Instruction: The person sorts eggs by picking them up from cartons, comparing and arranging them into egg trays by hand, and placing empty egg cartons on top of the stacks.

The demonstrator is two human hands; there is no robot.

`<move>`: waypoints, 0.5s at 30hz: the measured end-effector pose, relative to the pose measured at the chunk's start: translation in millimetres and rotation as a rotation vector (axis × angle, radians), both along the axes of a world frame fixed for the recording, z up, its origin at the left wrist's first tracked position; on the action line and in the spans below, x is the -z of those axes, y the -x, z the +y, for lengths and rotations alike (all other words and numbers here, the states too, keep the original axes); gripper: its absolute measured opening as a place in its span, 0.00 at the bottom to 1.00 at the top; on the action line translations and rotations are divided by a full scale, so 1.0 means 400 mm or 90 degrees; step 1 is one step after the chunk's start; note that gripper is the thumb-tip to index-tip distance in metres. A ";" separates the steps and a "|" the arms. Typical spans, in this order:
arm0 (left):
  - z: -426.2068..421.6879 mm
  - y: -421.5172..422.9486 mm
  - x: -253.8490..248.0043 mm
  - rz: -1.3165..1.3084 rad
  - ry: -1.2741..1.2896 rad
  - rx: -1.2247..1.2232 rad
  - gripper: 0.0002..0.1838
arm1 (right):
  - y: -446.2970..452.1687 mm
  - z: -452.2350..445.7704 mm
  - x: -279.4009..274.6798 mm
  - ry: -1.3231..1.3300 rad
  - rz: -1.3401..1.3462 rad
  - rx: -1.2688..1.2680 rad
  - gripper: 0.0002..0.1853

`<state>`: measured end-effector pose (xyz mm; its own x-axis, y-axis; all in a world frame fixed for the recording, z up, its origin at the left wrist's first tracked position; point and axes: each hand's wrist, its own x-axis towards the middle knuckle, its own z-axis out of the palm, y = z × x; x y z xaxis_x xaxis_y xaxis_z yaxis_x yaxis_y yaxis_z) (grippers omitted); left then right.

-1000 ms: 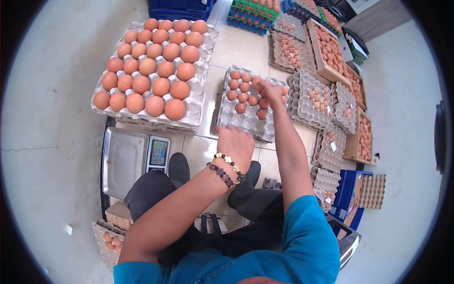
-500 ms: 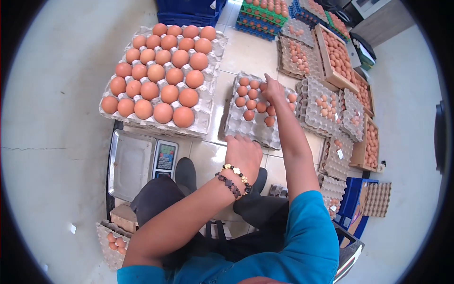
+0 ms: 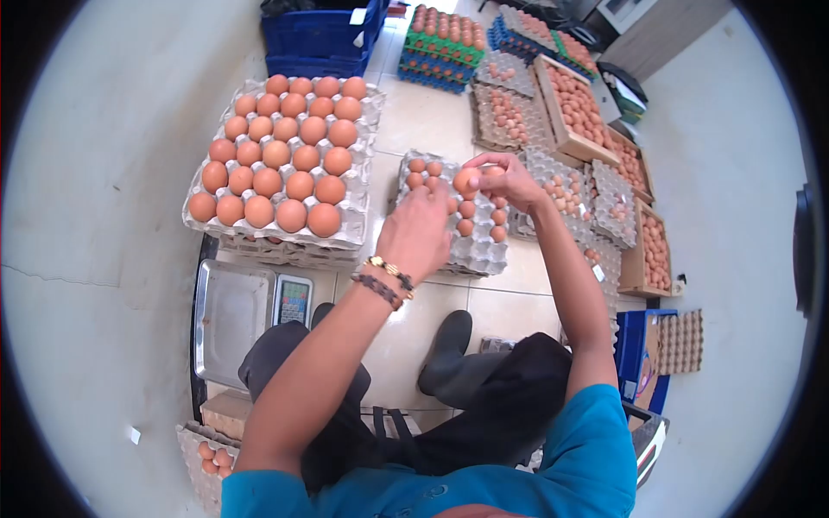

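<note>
My right hand (image 3: 515,183) is closed on a brown egg (image 3: 466,180), pinched between thumb and fingertips above a grey carton tray (image 3: 480,257). A second egg (image 3: 492,172) shows between thumb and fingers; I cannot tell whether it is gripped too. Over the left part of the same tray, my left hand (image 3: 418,231) has its fingers curled down among the eggs. Its fingertips are partly hidden, and what they hold cannot be made out. Several eggs stand in the tray's cups around both hands, while some cups at its near side hold none.
At the left stands a tall stack of carton trays (image 3: 373,129) topped with eggs, beside a scale with a metal pan (image 3: 231,324). More egg trays (image 3: 540,160) and wooden crates (image 3: 566,138) line the right. Green and blue trays (image 3: 440,53) and a blue crate (image 3: 315,39) stand behind.
My right hand has come back from the tray's far side and now holds an egg up. My left hand has moved from the tray's near edge onto the eggs. The whole view has shifted slightly.
</note>
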<state>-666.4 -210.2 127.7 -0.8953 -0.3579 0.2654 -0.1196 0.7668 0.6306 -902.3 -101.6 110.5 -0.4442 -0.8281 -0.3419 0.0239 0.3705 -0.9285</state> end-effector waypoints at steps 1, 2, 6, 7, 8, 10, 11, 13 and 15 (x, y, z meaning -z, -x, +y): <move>-0.003 0.007 -0.003 0.020 -0.067 0.021 0.33 | -0.042 0.014 -0.057 0.001 0.028 -0.031 0.22; -0.004 0.016 -0.003 0.038 -0.134 0.044 0.36 | -0.087 0.027 -0.111 0.002 0.054 -0.061 0.21; 0.011 0.042 0.024 0.127 -0.230 0.173 0.45 | -0.201 0.057 -0.176 0.041 0.185 -0.114 0.19; 0.013 0.043 0.016 0.154 -0.212 0.203 0.46 | -0.231 0.057 -0.194 0.050 0.209 -0.121 0.19; 0.016 0.039 0.012 0.135 -0.372 0.242 0.45 | -0.261 0.071 -0.225 0.000 0.215 -0.068 0.14; -0.004 0.015 -0.054 0.026 -0.668 0.288 0.44 | -0.270 0.082 -0.203 0.051 0.123 0.079 0.14; -0.018 0.005 -0.080 -0.036 -0.814 0.305 0.43 | -0.271 0.086 -0.193 0.078 0.075 0.150 0.14; -0.039 0.002 -0.086 -0.021 -0.918 0.312 0.34 | -0.289 0.102 -0.198 0.188 -0.174 0.230 0.17; -0.049 -0.005 -0.096 0.053 -1.090 0.339 0.30 | -0.291 0.122 -0.198 0.329 -0.403 0.237 0.21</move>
<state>-664.2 -229.8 166.2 -0.9992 0.0382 -0.0078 -0.0334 -0.7375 0.6745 -786.0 -52.7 189.7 -0.5701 -0.7863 -0.2383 0.6228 -0.2244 -0.7495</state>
